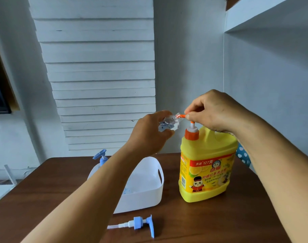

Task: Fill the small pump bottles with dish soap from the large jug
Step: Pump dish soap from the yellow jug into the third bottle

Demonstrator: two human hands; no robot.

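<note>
Small bottle: a clear small pump bottle [169, 122], its pump off, is held tilted in the air with its open mouth up against the orange spout [182, 116] of the jug's pump.
Jug: the large yellow jug [206, 170] stands upright on the brown table [220, 223], right of centre, with its orange collar and pump on top.
Left hand: the left hand [149, 135] is wrapped around the small bottle's body, fingers curled about it, holding it at spout height.
Right hand: the right hand [213, 114] sits on top of the jug's pump head, fingers curled down over it and thumb alongside the spout.
Loose pump: a blue-and-white pump [138, 223] with its dip tube lies on the table in front, well apart from the jug.
Basket: a white basket [149, 190] stands just left of the jug; another pump bottle with a blue head [100, 157] is at its far left side, mostly hidden by the arm.
Step in hand: dispensing soap into the first bottle, as I judge it; no soap level is readable.
Next move: press the pump head straight down while keeping the mouth snug under the spout, or soap spills over the jug.
</note>
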